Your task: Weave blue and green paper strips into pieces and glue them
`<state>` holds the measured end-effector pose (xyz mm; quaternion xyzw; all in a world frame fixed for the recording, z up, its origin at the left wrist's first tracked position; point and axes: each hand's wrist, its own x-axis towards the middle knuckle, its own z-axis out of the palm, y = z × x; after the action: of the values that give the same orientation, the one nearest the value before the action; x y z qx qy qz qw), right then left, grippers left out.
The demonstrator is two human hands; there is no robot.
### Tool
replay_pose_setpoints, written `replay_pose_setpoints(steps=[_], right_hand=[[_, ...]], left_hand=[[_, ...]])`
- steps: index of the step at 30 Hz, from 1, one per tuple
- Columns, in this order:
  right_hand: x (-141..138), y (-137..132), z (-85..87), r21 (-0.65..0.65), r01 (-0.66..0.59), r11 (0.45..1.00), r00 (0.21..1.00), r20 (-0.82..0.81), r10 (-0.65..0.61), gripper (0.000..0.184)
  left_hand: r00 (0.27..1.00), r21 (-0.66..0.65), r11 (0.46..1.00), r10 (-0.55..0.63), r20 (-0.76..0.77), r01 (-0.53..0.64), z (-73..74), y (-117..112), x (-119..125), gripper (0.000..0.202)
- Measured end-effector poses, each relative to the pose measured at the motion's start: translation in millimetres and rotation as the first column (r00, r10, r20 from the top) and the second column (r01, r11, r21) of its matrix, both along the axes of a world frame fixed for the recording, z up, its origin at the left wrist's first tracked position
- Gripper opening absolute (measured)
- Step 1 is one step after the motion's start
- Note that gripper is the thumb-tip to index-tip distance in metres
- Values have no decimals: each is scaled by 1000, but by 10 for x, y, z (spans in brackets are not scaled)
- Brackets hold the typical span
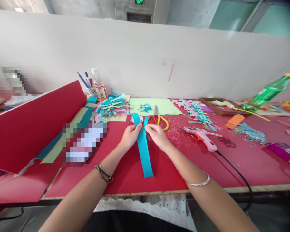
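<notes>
Hands [131,134] pinch blue paper [145,156] — scissors [156,111] partly hidden behind them.

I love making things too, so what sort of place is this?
Probably a craft workshop: a pink glue gun, scissors and a pile of colourful strips are on the red table.

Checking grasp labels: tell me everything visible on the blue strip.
The blue strip is bright turquoise, long, narrow and plain, like paper or ribbon. The left hand and right hand pinch it; two lengths show above them, the left one broader. A flat tail runs down toward the near edge of the red table, ending in a straight cut. Whether it rests there is unclear.
</notes>
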<state>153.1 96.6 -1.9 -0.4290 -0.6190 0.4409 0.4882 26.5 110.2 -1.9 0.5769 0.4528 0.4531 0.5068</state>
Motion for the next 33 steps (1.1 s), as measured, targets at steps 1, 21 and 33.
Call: replay_pose_setpoints(steps=[1,21,33], right_hand=[[-2,-1,1,1,11,1000,1000,1,-11,34],[4,11,15,52,12,999,998,57,-15,31],[15,53,-51,-11,38,999,999,-10,-38,29]], left_hand=[[1000,10,1000,14,-5,-14,-5,5,-2,40],[997,38,996,-76,-16,77,-4,4,-12,41],[990,43,990,-131,-50,133,-6,-9,-16,41]])
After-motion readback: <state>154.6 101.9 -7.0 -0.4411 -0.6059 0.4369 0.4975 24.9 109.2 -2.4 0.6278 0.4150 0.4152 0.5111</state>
